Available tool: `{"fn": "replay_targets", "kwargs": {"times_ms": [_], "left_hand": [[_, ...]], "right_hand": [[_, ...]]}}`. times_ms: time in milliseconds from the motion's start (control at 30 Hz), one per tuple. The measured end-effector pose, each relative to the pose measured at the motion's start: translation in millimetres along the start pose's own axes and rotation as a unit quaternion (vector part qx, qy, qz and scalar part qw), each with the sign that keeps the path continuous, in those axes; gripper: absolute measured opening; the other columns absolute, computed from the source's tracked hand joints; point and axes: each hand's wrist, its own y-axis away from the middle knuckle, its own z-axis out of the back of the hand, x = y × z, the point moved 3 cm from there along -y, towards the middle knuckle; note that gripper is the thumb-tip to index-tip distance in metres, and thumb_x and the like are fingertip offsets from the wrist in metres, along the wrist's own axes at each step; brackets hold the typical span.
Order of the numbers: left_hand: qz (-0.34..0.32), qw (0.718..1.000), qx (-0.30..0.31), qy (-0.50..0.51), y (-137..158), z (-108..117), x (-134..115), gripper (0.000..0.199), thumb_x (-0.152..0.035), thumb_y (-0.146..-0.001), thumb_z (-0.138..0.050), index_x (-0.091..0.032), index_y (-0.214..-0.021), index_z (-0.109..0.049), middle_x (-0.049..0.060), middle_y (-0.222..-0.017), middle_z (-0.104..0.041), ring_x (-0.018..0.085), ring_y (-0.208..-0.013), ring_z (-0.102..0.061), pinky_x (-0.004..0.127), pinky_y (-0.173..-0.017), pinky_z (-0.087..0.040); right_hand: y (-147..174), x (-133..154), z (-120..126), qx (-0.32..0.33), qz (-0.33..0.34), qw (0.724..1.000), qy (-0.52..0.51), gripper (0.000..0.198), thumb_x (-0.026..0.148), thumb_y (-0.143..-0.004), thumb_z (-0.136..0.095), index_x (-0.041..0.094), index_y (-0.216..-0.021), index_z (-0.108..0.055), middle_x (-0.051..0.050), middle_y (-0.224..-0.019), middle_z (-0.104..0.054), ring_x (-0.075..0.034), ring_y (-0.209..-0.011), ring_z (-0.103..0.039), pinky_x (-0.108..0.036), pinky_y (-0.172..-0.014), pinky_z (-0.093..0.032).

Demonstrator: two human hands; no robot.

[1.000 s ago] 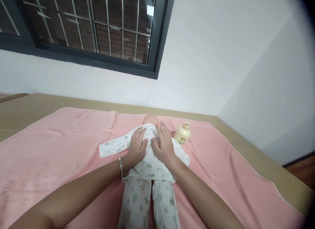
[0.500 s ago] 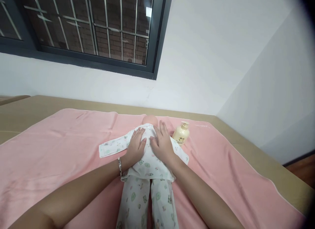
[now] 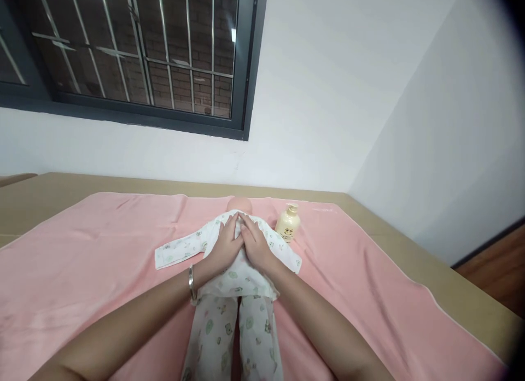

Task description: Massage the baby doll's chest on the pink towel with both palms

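A baby doll with a smooth bald head (image 3: 239,205) lies with its legs toward me. It wears a white printed top (image 3: 232,285) and matching trousers (image 3: 215,329); whether it lies face up or down I cannot tell. Flat on the upper part of the top rests my left hand (image 3: 225,244), fingers stretched out and nothing held. My right hand (image 3: 259,248) lies beside it, also flat on the cloth, and the fingertips and thumbs of both hands meet near the neckline. A silver bracelet (image 3: 191,281) circles my left wrist.
Under the doll spreads a pink blanket (image 3: 353,293) on a tan mat (image 3: 414,252). A pale yellow pump bottle (image 3: 288,225) stands right of the doll's shoulder, close to the sleeve. Behind are a white wall (image 3: 303,124) and a barred window (image 3: 176,69).
My hands have moved inward across the doll's top, from apart to touching at the fingertips. The whole view has shifted slightly, with the scene now further left.
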Motion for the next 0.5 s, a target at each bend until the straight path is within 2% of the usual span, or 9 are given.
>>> {"fn": "replay_targets", "kwargs": {"times_ms": [100,167,200,267,333,400,433,500], "left_hand": [[0.037,0.993,-0.017,0.112,-16,-5,-35,0.068,-0.031,-0.085,-0.055,-0.022,-0.146,-0.028,0.013,-0.154,-0.031,0.028,-0.143,-0.029,0.05,-0.117,-0.028],[0.073,0.976,-0.025,0.202,-31,-11,-55,0.073,-0.027,-0.079,-0.064,-0.021,-0.144,-0.029,0.015,-0.151,-0.036,0.028,-0.142,-0.032,0.046,-0.114,-0.033],[0.103,0.958,-0.021,0.266,-39,-16,-62,0.07,-0.026,-0.078,-0.065,-0.021,-0.141,-0.033,0.015,-0.148,-0.04,0.028,-0.139,-0.036,0.044,-0.112,-0.035],[0.185,0.898,0.013,0.399,-56,-29,-71,0.057,-0.027,-0.08,-0.062,-0.019,-0.133,-0.042,0.016,-0.141,-0.048,0.027,-0.132,-0.047,0.042,-0.108,-0.04],[0.281,0.809,0.06,0.513,-71,-44,-76,0.049,-0.033,-0.084,-0.057,-0.016,-0.128,-0.045,0.02,-0.136,-0.051,0.027,-0.122,-0.055,0.039,-0.099,-0.048],[0.345,0.723,0.087,0.592,-83,-57,-77,0.051,-0.037,-0.087,-0.049,-0.011,-0.13,-0.042,0.023,-0.131,-0.053,0.027,-0.114,-0.06,0.037,-0.088,-0.053],[0.359,0.692,0.091,0.62,-88,-62,-76,0.053,-0.038,-0.089,-0.045,-0.009,-0.133,-0.04,0.024,-0.13,-0.053,0.026,-0.111,-0.062,0.036,-0.084,-0.055],[0.363,0.657,0.087,0.655,-95,-69,-73,0.055,-0.037,-0.091,-0.038,-0.006,-0.137,-0.035,0.024,-0.128,-0.055,0.025,-0.108,-0.063,0.034,-0.08,-0.056]], "right_hand": [[-12,-1,33,-0.047,-0.006,0.999,-0.027,0.05,0.038,-0.101,-0.023,0.019,-0.146,-0.037,-0.007,-0.148,-0.042,-0.016,-0.137,-0.039,-0.034,-0.111,-0.036],[-19,-2,65,-0.096,-0.001,0.995,0.026,0.05,0.039,-0.099,-0.029,0.018,-0.143,-0.041,-0.009,-0.148,-0.042,-0.019,-0.138,-0.038,-0.038,-0.111,-0.035],[-22,-3,81,-0.128,0.008,0.989,0.073,0.049,0.038,-0.098,-0.032,0.016,-0.14,-0.044,-0.011,-0.149,-0.04,-0.022,-0.14,-0.035,-0.043,-0.113,-0.03],[-25,-5,111,-0.203,0.019,0.962,0.181,0.048,0.034,-0.095,-0.039,0.012,-0.136,-0.049,-0.016,-0.151,-0.035,-0.027,-0.143,-0.027,-0.051,-0.116,-0.019],[-26,-10,128,-0.246,0.004,0.933,0.262,0.048,0.026,-0.091,-0.042,0.008,-0.135,-0.049,-0.019,-0.152,-0.031,-0.029,-0.143,-0.025,-0.053,-0.116,-0.014],[-27,-16,130,-0.222,-0.019,0.925,0.308,0.049,0.019,-0.089,-0.04,0.004,-0.135,-0.048,-0.021,-0.149,-0.036,-0.029,-0.14,-0.03,-0.05,-0.116,-0.017],[-28,-19,126,-0.19,-0.031,0.927,0.321,0.048,0.017,-0.088,-0.039,0.003,-0.133,-0.049,-0.022,-0.146,-0.041,-0.029,-0.138,-0.034,-0.048,-0.115,-0.019],[-30,-22,114,-0.122,-0.046,0.929,0.347,0.046,0.013,-0.087,-0.037,0.001,-0.128,-0.052,-0.023,-0.137,-0.05,-0.029,-0.132,-0.041,-0.045,-0.113,-0.023]]}}
